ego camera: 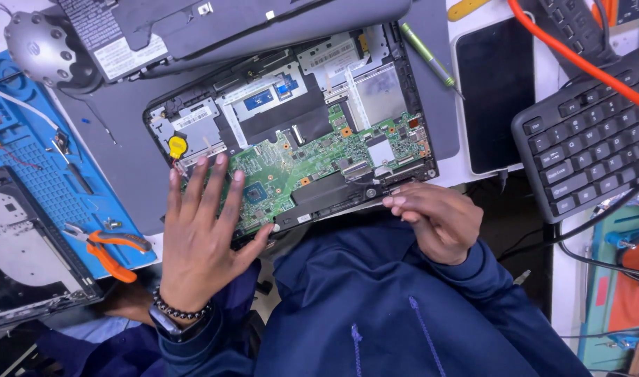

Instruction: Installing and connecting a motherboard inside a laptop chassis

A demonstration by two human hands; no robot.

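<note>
The opened laptop base (291, 132) lies on a grey mat (124, 139) on the surface, its near edge toward the person. The green mainboard (312, 157) is exposed inside it, with a yellow coin cell (177, 146) at the left.

Handling: the base looks rigid but light. The mainboard is thin and fragile, and its components and connectors probably tolerate no pressure. Hold is best taken at the chassis rim, not on the board face.

Left hand (201, 230): palm down, fingers spread flat, fingertips resting on the left part of the mainboard and frame. The grip is released; nothing is held. A beaded bracelet (180, 312) sits at the wrist.

Right hand (438, 220): fingers curled at the near right corner of the base, by the hinge area. They appear pinched on the chassis edge; whether anything small is held, I cannot tell.

Nearby: orange pliers (106, 251) on a blue mat (40, 167), a green screwdriver (429, 57), a black keyboard (591, 136).
</note>
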